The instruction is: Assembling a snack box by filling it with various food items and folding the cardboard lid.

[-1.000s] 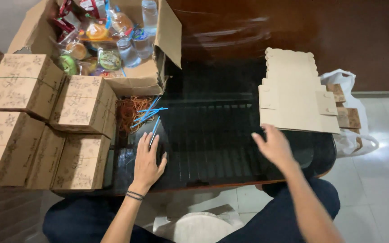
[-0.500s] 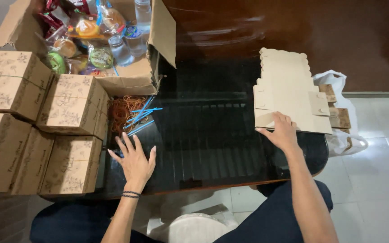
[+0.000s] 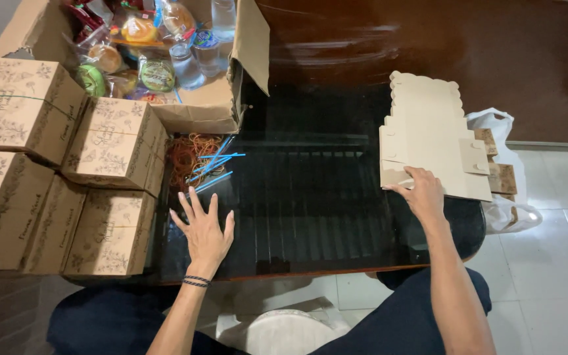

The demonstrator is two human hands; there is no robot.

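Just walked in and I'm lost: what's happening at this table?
A seated person works at a dark glass table. The right hand rests on the near edge of a stack of flat, unfolded cardboard box blanks. The left hand lies spread and empty on the glass, near rubber bands and blue straws. Folded printed boxes are piled at left, beside an open carton of snacks.

Bare forearms, dark wristbands [image 3: 196,281] on left wrist, dark trousers [image 3: 422,315]
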